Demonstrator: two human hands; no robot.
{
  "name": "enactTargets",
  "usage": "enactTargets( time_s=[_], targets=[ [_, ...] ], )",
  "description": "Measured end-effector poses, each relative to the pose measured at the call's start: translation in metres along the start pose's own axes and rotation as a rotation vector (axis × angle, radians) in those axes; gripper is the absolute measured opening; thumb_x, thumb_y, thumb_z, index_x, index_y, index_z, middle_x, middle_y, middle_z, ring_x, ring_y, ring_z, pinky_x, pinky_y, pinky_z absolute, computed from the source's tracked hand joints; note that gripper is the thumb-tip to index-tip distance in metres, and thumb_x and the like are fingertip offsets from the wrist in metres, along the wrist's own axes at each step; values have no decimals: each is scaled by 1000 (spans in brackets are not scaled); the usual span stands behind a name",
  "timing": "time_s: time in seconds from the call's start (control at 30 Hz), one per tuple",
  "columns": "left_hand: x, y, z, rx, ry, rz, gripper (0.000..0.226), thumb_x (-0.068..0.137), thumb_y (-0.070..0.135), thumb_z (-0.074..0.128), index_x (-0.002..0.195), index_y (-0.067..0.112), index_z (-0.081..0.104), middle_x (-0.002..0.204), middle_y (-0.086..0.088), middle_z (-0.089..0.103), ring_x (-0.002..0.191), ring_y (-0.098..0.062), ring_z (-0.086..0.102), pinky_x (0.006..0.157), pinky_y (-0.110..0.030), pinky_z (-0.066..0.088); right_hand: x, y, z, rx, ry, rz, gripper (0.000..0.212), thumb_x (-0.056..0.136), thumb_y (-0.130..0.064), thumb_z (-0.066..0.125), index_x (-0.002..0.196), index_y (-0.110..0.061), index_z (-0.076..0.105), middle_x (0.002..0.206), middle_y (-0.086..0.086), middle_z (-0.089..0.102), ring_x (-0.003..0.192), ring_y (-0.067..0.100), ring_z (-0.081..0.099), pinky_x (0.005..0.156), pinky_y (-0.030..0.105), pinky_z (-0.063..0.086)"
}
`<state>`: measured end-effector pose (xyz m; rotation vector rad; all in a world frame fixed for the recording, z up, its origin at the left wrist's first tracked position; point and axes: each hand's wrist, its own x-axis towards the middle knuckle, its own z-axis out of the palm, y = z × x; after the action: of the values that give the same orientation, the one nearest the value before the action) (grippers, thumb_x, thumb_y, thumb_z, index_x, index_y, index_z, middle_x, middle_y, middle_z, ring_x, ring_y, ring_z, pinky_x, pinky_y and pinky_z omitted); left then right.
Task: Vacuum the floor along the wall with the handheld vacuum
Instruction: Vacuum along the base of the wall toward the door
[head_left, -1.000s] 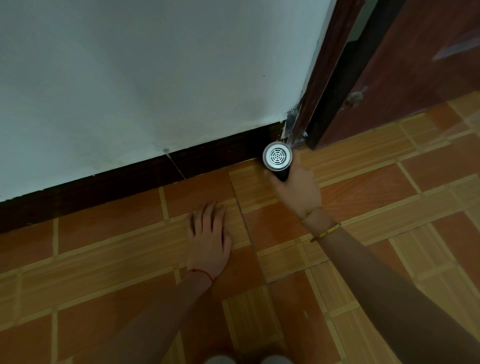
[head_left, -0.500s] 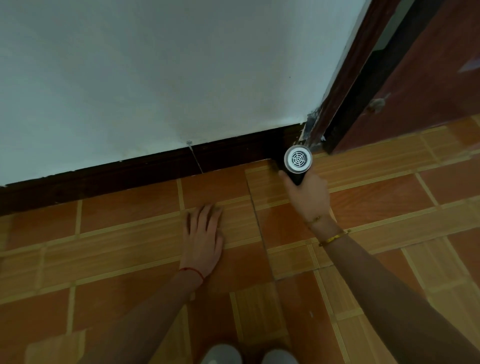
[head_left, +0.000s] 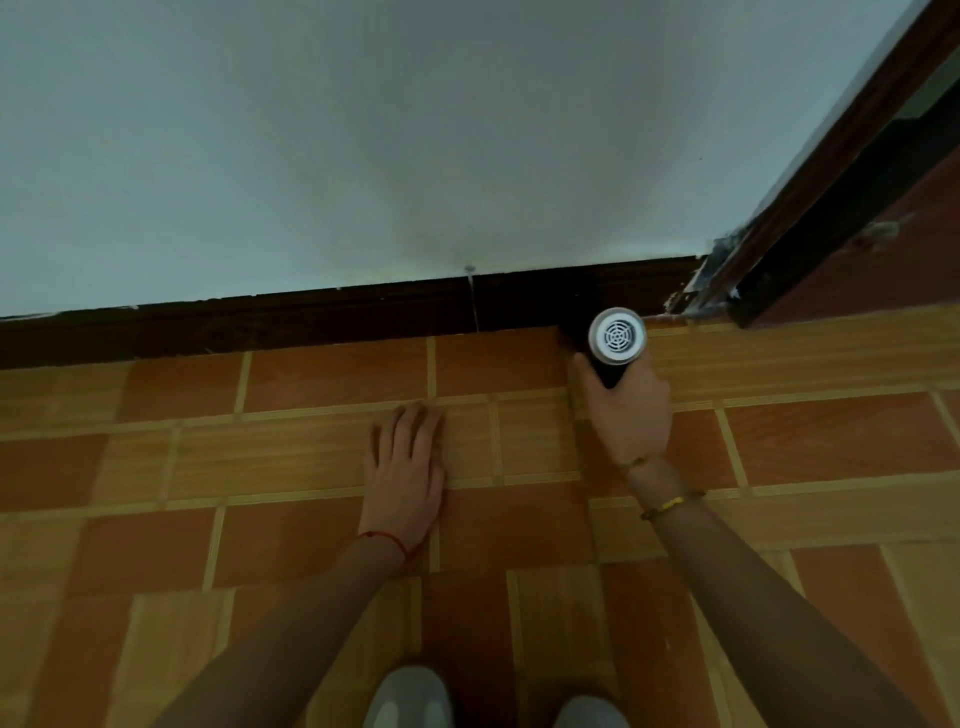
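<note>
At the foot of the wall, near the right-hand corner by the door frame (head_left: 810, 208), the handheld vacuum (head_left: 616, 340) stands nose-down against the dark baseboard (head_left: 311, 322), its round white grille facing up toward the camera. The right hand (head_left: 631, 415) is wrapped around the black body just below that grille, fingers closed on it. To the left and nearer, the left hand (head_left: 405, 473) lies flat and spread on the tiled floor (head_left: 831, 441), holding nothing, apparently bracing a crouch; two grey shoe tips (head_left: 410, 699) show at the near edge. The nozzle itself is hidden beneath the body, so contact with the tiles cannot be confirmed. The risk from here: tilting the vacuum during a sweep left could lift the nozzle off the floor seam, or scrape it along the baseboard.
</note>
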<state>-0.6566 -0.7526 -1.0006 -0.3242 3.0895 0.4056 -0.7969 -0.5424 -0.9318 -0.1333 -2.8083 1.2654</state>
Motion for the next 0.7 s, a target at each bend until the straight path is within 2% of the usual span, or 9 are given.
enactTargets(
  time_s=[0.13, 0.3, 0.37, 0.5, 0.7],
  targets=[
    [-5, -15, -5, -8, 14, -29, 54, 93, 28, 31, 145, 15, 38, 149, -11, 39, 141, -31, 29, 117, -59, 21, -6, -9, 10, 16, -19, -35, 62, 86, -39, 69, 135, -6, 50, 113, 10, 71, 100, 25, 67, 71, 23, 45],
    [-7, -30, -8, -6, 18, -58, 53, 94, 28, 30, 144, 14, 39, 149, -13, 40, 141, -32, 31, 117, -59, 21, -28, -37, 43, 8, -219, -148, 62, 86, -44, 67, 137, -14, 47, 111, 6, 71, 95, 22, 68, 69, 28, 53],
    [-8, -33, -9, -14, 20, -74, 53, 94, 29, 30, 145, 15, 38, 149, -13, 39, 142, -32, 30, 118, -59, 20, -30, -42, 48, 5, -245, -170, 61, 86, -45, 67, 136, -15, 47, 112, 5, 70, 96, 22, 67, 70, 28, 54],
    [-10, -39, -10, -11, 33, -82, 53, 94, 28, 30, 145, 15, 36, 149, -13, 39, 141, -32, 30, 118, -58, 21, -21, -35, 40, 22, -148, -84, 62, 86, -42, 68, 136, -11, 48, 113, 8, 70, 98, 24, 68, 70, 24, 47],
    [-13, -48, -9, -30, 53, -128, 57, 91, 26, 31, 146, 14, 38, 148, -13, 40, 140, -32, 33, 117, -58, 22, -25, -32, 34, 36, -98, -72, 61, 86, -39, 69, 136, -12, 48, 113, 8, 70, 97, 24, 68, 72, 25, 49]
  ],
)
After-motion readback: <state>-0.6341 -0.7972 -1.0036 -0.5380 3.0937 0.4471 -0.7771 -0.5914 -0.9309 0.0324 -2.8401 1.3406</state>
